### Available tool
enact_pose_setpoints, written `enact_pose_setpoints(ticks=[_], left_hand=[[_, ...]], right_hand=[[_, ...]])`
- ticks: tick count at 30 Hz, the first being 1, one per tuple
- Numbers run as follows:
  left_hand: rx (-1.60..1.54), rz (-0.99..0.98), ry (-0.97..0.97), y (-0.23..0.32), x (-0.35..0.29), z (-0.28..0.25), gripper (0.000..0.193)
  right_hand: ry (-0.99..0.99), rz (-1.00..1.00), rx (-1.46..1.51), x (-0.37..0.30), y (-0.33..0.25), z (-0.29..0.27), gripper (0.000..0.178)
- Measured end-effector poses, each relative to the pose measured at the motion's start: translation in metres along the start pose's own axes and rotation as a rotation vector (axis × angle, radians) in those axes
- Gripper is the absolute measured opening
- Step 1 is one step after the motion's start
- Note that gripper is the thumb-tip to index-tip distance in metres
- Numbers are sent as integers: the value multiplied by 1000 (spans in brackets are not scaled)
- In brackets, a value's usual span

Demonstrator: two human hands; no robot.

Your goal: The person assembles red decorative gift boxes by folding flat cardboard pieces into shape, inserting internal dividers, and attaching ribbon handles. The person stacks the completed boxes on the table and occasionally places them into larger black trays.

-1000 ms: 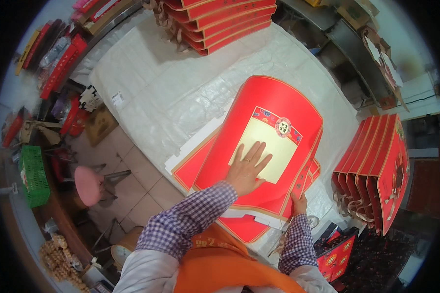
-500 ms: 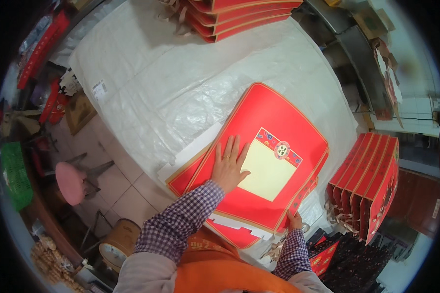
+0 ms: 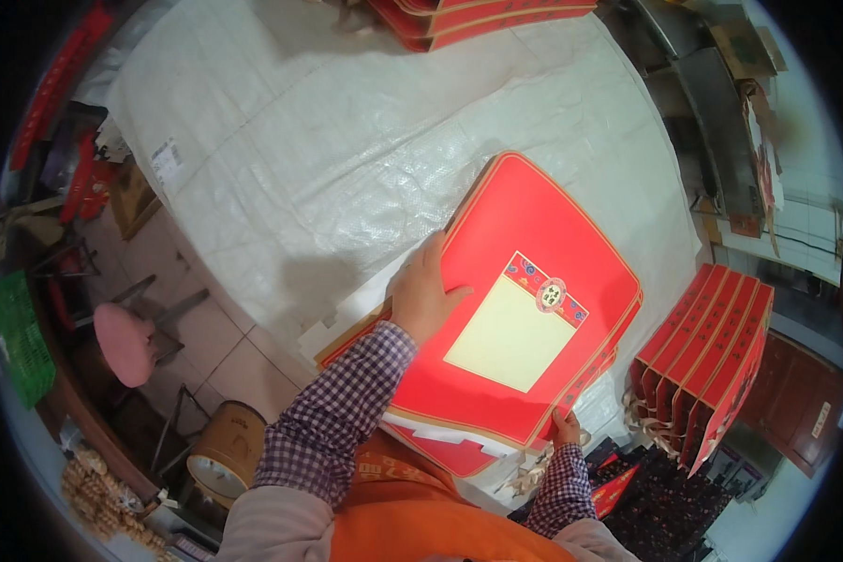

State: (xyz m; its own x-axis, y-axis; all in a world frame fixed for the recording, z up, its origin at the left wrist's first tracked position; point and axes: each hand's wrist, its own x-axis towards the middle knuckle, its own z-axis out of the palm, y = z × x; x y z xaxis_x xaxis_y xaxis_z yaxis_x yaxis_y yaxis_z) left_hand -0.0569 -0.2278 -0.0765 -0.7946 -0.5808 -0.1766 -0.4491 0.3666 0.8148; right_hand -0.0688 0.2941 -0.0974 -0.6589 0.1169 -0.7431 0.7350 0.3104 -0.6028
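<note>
A large red gift bag [image 3: 534, 215] with gold edging and a cream panel lies flat on the white-sheeted table, tilted to the right. Over its left edge curls my left hand [image 3: 425, 298], thumb on the printed face and fingertips partly hidden past the edge. My right hand [image 3: 566, 429] pinches the lower right corner, its other fingers out of sight. Beneath it, more red card [image 3: 454, 456] shows at the near side, with a white notched flap [image 3: 440, 431] between. Another white flap [image 3: 361, 304] sticks out on the left, beside my left hand.
Red bags with ribbon handles stand in a row [image 3: 698, 351] at the right, and more are stacked [image 3: 496, 23] at the far edge. Dark patterned material [image 3: 670, 496] lies near right. A pink stool [image 3: 124, 345] and a round drum-shaped container [image 3: 229, 450] stand left on the tiled floor.
My left hand has slid from lying flat on the bag's face to its left edge and curled around it. My right hand stays at the corner. The view has shifted slightly.
</note>
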Motion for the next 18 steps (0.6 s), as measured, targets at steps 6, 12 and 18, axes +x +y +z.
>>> enact_pose_setpoints(ticks=[6, 12, 18], left_hand=[[-272, -311, -383, -9, 20, -27, 45], [-262, 137, -627, 77, -14, -64, 47], [-518, 187, -829, 168, -82, -84, 73]], right_hand=[[-25, 19, 29, 1, 0, -1, 32], [-135, 25, 209, -12, 0, 5, 39], [-26, 60, 207, 5, 59, 2, 39]])
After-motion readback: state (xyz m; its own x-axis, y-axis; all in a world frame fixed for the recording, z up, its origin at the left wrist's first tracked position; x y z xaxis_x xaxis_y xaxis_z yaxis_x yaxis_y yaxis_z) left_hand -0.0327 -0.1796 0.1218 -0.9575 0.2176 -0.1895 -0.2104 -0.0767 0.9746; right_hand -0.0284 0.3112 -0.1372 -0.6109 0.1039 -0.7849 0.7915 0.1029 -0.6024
